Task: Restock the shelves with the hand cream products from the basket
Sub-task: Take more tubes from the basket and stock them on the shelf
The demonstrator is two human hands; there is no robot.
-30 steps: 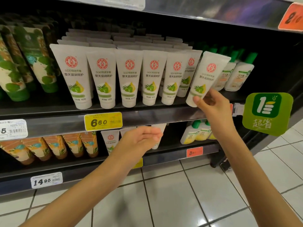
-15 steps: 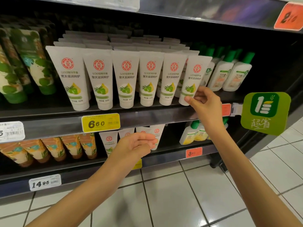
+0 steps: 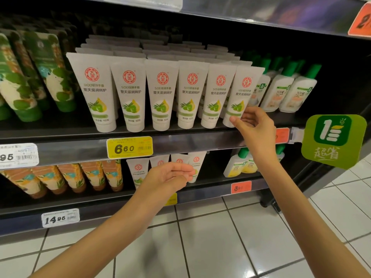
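Head view, seemingly close, facing shelves (image 3: 180, 137)

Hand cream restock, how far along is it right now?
Done: the front row of white hand cream tubes stands full above the yellow 6.60 price tag, with more rows behind. In hand: the right hand pinches the base of the rightmost tube, settling it into line. The left hand is empty, fingers loosely curled. Left: unclear, since the basket is out of view.
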